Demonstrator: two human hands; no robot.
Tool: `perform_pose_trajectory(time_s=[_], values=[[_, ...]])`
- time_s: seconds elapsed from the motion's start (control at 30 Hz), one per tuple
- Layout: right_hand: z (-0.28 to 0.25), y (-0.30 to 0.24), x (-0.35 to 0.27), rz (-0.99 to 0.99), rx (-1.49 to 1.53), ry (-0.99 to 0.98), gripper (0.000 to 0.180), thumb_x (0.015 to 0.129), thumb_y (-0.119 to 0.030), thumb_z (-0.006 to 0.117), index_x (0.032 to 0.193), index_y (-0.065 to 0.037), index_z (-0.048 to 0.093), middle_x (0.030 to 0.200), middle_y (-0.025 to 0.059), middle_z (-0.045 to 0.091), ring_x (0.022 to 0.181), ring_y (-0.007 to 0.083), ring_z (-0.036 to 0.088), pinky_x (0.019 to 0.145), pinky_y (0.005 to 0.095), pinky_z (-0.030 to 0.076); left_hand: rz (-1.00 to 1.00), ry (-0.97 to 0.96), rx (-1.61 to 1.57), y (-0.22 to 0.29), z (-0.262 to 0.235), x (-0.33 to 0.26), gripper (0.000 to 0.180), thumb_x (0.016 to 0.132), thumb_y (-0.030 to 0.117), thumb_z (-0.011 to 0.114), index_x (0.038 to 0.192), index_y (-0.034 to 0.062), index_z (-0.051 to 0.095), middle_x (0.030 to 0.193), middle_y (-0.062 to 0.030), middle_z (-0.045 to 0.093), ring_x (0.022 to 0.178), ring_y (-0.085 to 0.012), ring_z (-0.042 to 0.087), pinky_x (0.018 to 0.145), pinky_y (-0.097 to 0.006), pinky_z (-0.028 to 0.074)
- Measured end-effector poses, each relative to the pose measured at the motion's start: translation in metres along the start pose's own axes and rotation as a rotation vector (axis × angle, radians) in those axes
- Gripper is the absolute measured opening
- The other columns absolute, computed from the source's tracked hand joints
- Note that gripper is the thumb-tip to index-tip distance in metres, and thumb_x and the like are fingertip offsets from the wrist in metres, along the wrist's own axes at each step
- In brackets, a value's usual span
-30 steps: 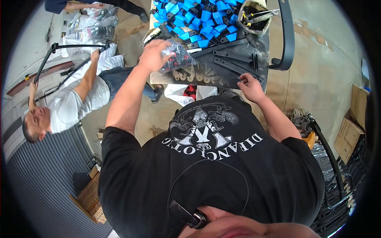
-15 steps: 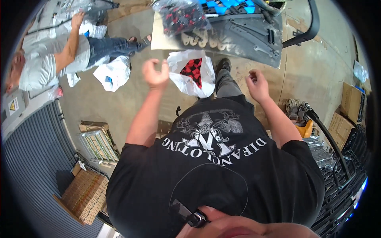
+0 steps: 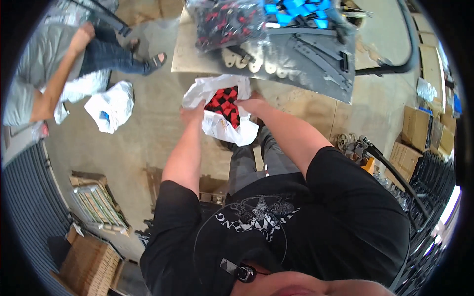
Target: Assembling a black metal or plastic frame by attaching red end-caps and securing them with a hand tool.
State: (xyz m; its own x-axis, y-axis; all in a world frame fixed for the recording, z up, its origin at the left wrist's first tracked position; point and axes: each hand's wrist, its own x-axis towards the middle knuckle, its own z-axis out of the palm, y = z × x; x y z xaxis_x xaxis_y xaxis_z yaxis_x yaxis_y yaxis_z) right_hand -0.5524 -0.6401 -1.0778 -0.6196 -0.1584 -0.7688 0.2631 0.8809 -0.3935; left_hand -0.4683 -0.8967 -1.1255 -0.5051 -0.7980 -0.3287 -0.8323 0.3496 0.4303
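A white plastic bag (image 3: 219, 127) stands open in front of my legs. Small red and black parts (image 3: 226, 104) fill its inside. My left hand (image 3: 192, 113) grips the bag's left rim, with the fingers partly hidden by the plastic. On the opposite side, my right hand (image 3: 251, 104) is closed on the right rim, its thumb over the opening. Just beyond the bag is the near edge of a worktable (image 3: 301, 89).
The table bears a clear bag of red and black parts (image 3: 229, 24), blue pieces (image 3: 301, 11), dark metal bars (image 3: 321, 61) and pale oval plates (image 3: 255, 64). Another person (image 3: 54, 69) stands at left near a second white bag (image 3: 111, 106). Cardboard boxes (image 3: 412, 130) lie right.
Both my hands, empty and apart before, have come to the bag and taken hold of its rim. The bag now appears further left. The other person's arm has lowered.
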Motion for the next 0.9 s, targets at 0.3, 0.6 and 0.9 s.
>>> perform_pose_trajectory(time_s=[0.3,0.6,0.9], values=[[0.019,0.185,0.093,0.350,1.337,-0.078,0.018,0.089,-0.012,0.055,0.103,-0.008,0.065,0.093,0.0083,0.068,0.081,0.0221,0.065,0.072,0.0415,0.056,-0.464,-0.569,-0.850,-0.047,0.069,0.040,0.038,0.091,0.008,0.049,0.122,-0.0117,0.059,0.118,-0.0234,0.067,0.101,-0.0323,0.069,0.087,-0.044,0.055],[-0.007,0.179,0.052,-0.124,0.317,0.089,0.061,0.085,-0.038,0.071,0.132,-0.004,0.052,0.113,0.0184,0.069,0.105,0.0305,0.067,0.090,0.0400,0.053,-0.268,-0.343,-0.537,-0.067,0.044,0.040,0.044,0.084,0.009,0.050,0.125,-0.0052,0.060,0.119,-0.0230,0.067,0.107,-0.0312,0.066,0.093,-0.040,0.051],[-0.008,0.180,0.068,0.402,0.794,-0.161,0.073,0.085,-0.065,0.064,0.120,-0.002,0.067,0.112,0.0116,0.066,0.092,0.0263,0.062,0.083,0.0387,0.049,-0.366,-0.534,-0.542,-0.103,0.011,0.031,0.054,0.081,0.021,0.066,0.126,-0.0062,0.060,0.122,-0.0183,0.068,0.110,-0.0287,0.066,0.094,-0.037,0.049]])
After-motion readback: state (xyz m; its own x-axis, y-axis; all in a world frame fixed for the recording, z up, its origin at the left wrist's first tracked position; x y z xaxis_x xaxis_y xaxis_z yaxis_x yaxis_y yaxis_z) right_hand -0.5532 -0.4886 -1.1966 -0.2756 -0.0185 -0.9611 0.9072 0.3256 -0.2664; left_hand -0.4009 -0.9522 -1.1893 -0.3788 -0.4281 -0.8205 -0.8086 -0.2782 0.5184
